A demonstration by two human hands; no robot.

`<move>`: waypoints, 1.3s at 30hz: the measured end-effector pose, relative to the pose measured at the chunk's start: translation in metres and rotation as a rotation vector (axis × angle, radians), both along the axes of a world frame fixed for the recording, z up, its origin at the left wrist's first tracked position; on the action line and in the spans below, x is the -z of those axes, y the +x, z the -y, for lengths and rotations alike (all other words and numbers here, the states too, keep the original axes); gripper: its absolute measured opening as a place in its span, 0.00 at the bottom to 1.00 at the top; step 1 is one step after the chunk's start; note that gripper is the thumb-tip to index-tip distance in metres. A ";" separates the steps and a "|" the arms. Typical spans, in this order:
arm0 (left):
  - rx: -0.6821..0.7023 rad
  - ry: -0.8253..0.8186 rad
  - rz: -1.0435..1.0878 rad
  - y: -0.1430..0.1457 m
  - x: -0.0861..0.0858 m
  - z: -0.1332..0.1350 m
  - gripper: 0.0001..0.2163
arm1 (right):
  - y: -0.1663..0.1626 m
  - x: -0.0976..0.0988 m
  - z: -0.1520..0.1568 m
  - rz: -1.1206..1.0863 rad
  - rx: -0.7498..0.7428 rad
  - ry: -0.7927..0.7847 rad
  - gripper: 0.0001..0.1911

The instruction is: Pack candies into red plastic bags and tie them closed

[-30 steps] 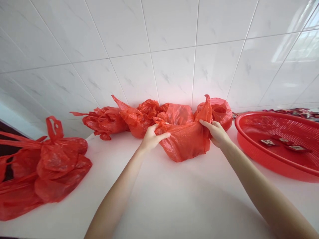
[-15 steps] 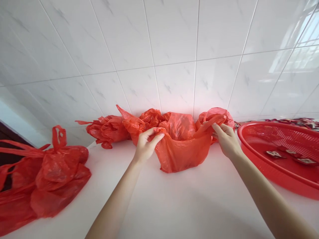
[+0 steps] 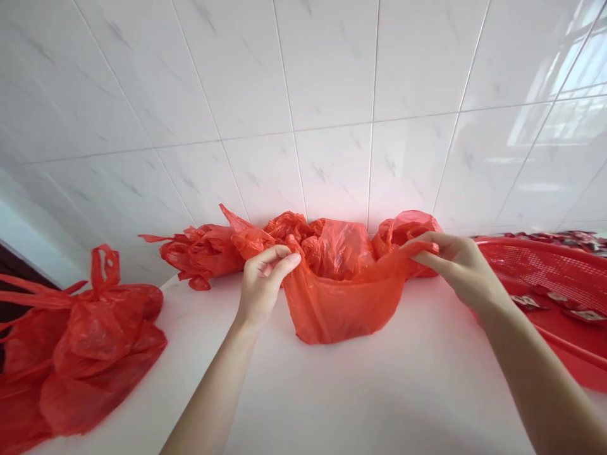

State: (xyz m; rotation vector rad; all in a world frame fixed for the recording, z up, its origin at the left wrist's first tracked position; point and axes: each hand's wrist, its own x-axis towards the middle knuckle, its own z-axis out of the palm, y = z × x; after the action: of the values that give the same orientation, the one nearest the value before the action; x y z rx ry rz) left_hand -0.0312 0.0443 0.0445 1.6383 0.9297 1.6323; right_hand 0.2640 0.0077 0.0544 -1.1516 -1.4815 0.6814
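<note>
Between my two hands a red plastic bag [image 3: 348, 309] is stretched, its upper edge sagging in the middle and its bottom near the white table. My left hand [image 3: 265, 278] pinches the bag's left upper corner between thumb and fingers. At the opposite corner, my right hand [image 3: 455, 265] grips the bag with thumb and fingertips. Right behind it, more crumpled red plastic bags [image 3: 202, 249] lie in a row against the wall. Whether anything is inside the held bag cannot be seen.
On the left, several red plastic bags [image 3: 102, 335] with loop handles lie at the table's edge. A red plastic basket [image 3: 559, 268] with small dark packets [image 3: 588, 315] stands at the right. Behind the white table [image 3: 303, 398] rises a tiled wall [image 3: 332, 76]; more small packets [image 3: 564, 239] lie behind the basket.
My hands have moved apart, the right one rightward, now in front of the basket's rim. The held bag is stretched wider and sits slightly lower in view.
</note>
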 end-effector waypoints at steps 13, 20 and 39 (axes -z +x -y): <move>-0.044 -0.065 0.000 -0.003 -0.001 0.003 0.15 | 0.029 0.000 -0.001 -0.139 -0.457 -0.158 0.06; -0.047 -0.056 0.016 0.001 -0.001 0.004 0.13 | 0.012 0.006 -0.007 -0.444 -0.499 -0.198 0.15; 0.128 -0.069 -0.020 0.018 0.004 0.023 0.15 | -0.047 0.023 0.003 -0.061 -0.197 0.095 0.19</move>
State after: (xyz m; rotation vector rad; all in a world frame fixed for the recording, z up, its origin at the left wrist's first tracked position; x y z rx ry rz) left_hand -0.0130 0.0216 0.0407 1.6354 0.8636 1.4843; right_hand 0.2171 0.0045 0.0314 -0.9132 -1.5713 0.7654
